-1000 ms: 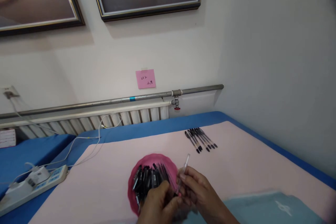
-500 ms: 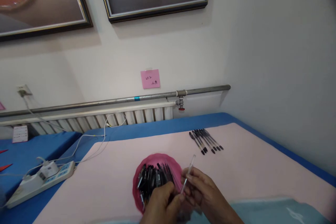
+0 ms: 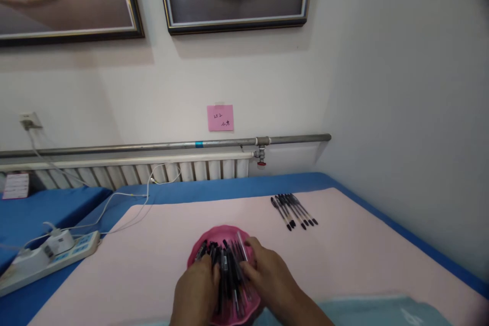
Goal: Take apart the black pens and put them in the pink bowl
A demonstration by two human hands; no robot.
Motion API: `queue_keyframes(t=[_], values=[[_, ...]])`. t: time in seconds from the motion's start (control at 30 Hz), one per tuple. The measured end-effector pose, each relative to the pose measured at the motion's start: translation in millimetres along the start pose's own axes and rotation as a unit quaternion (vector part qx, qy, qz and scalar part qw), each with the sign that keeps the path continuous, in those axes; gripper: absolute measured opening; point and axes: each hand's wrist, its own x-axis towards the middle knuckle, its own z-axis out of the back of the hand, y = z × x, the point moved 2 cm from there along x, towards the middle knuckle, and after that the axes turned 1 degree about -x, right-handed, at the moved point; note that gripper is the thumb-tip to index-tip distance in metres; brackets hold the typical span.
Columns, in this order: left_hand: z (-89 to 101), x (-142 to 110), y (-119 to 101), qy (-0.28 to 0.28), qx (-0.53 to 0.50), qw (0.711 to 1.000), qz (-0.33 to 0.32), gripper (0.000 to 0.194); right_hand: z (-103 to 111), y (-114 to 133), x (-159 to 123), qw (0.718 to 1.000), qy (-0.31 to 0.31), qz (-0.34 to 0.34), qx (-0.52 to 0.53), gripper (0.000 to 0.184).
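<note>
A pink bowl [image 3: 208, 231] with a scalloped rim holds many loose pen parts: black caps [image 3: 224, 265] and clear tubes. Over its left side, my left hand [image 3: 194, 290] has its fingers curled down among the black parts. Its fingertips are partly hidden, and what they grip cannot be made out. At the bowl's right edge, my right hand [image 3: 273, 275] has thumb and forefinger closed around a clear pen barrel [image 3: 241, 244], which slants over the other parts. Beyond the bowl, to the right, several capped black pens [image 3: 293, 210] lie side by side.
A pale pink sheet [image 3: 153, 254] covers the table over a blue cloth [image 3: 229, 189]. On the left sits a power strip [image 3: 82, 245] with white plugs and trailing cables. Light-blue fabric [image 3: 362, 310] lies along the near edge. A radiator and pipe [image 3: 171, 146] run along the wall behind.
Both hands have moved left and down from in front of the bowl into it. The right hand has brought the clear barrel over the bowl. My view has shifted slightly.
</note>
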Motion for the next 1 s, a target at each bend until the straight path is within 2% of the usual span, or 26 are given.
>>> queue_keyframes(t=[0.1, 0.23, 0.33, 0.47, 0.67, 0.83, 0.93, 1.0], values=[[-3.9, -2.1, -0.6, 0.0, 0.012, 1.0, 0.015, 0.03, 9.7, -15.1, 4.0, 0.997, -0.05, 0.002, -0.055, 0.018], [-4.3, 0.2, -0.1, 0.05, 0.053, 0.997, 0.027, 0.035, 34.9, -59.8, 23.3, 0.981, -0.117, -0.048, -0.146, 0.024], [-2.3, 2.2, 1.1, 0.094, 0.09, 0.991, 0.04, 0.035, 46.6, -91.1, 39.1, 0.968, -0.12, -0.083, -0.205, 0.024], [1.5, 3.5, 3.5, 0.104, 0.094, 0.99, 0.033, 0.033, 46.9, -111.4, 51.1, 0.955, -0.095, -0.122, -0.254, 0.016], [4.9, 3.0, 5.1, 0.085, 0.069, 0.994, 0.019, 0.031, 51.0, -117.1, 59.0, 0.942, -0.089, -0.178, -0.272, 0.025], [5.2, 3.7, 7.3, 0.047, 0.011, 0.999, 0.011, 0.031, 62.3, -110.8, 57.5, 0.953, -0.079, -0.202, -0.212, 0.023], [4.1, 6.6, 7.8, 0.008, -0.131, 0.991, 0.017, 0.029, 67.1, -87.9, 46.4, 0.968, -0.071, -0.198, -0.135, 0.021], [2.7, 8.3, 5.2, -0.011, -0.294, 0.955, 0.025, 0.025, 63.4, -64.3, 33.6, 0.981, -0.049, -0.175, -0.062, 0.024]])
